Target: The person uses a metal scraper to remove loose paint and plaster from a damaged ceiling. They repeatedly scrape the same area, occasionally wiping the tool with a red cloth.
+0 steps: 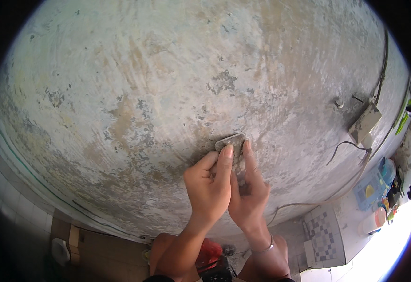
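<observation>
A small grey plate [235,139] with rounded corners and a pale rim lies against the worn wall [168,94], near the middle of the view. My left hand [210,183] grips its left side, thumb pressed on its face and fingers curled at the edge. On the right side, my right hand [251,195] holds it with an extended finger near the upper corner. The plate's lower part is hidden behind my hands, so its exact kind is unclear. A thin band circles my right wrist.
At right, a wall-mounted box [365,123] has cables running from it, and a loose cord [318,203] crosses the lower wall. A blue tray [371,190] and a white-and-pink container [372,221] stand near a checkered tiled block [324,239]. Something red [209,254] lies between my legs.
</observation>
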Demonstrator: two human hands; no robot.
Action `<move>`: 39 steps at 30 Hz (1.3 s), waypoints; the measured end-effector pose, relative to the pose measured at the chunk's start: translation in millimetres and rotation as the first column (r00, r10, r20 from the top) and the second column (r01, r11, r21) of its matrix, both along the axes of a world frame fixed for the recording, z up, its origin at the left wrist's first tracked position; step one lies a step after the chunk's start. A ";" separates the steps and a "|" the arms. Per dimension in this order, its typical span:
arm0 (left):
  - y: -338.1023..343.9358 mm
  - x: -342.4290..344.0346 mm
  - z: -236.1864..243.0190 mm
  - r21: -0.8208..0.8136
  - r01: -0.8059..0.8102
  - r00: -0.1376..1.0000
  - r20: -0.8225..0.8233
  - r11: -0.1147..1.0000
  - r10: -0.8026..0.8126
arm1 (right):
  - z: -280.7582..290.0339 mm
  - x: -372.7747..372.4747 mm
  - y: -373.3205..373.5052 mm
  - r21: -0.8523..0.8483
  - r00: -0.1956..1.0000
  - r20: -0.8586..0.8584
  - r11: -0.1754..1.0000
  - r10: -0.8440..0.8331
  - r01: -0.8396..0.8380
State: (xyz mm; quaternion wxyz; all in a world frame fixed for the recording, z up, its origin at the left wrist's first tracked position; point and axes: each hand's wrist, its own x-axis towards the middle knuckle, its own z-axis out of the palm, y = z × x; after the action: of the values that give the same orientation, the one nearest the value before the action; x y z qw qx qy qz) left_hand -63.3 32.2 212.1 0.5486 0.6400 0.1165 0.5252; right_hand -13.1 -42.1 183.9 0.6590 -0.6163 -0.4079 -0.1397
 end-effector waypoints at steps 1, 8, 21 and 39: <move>0.0 -0.4 0.3 0.009 -0.005 1.000 -0.004 1.000 0.005 | 0.0 -0.5 -0.6 -0.028 1.000 -0.011 1.000 0.001 -0.001; -0.9 -1.2 2.0 0.047 -0.045 0.998 -0.037 0.998 0.047 | -0.8 -0.5 0.0 -0.037 1.000 -0.021 0.999 0.005 -0.005; -4.1 1.9 3.5 -0.012 0.023 1.000 0.019 1.000 -0.023 | 1.4 2.0 -2.8 -0.046 1.000 -0.008 0.999 -0.014 0.013; -4.3 4.3 -1.8 0.031 -0.026 1.000 0.001 0.999 0.026 | -2.8 3.7 -4.0 -0.056 1.000 -0.011 0.998 0.003 -0.004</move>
State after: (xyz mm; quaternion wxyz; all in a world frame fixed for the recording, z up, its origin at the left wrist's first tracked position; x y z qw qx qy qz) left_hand -59.0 27.9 210.3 0.5317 0.6467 0.1168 0.5342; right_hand -9.4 -46.1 181.1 0.6440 -0.6345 -0.4091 -0.1238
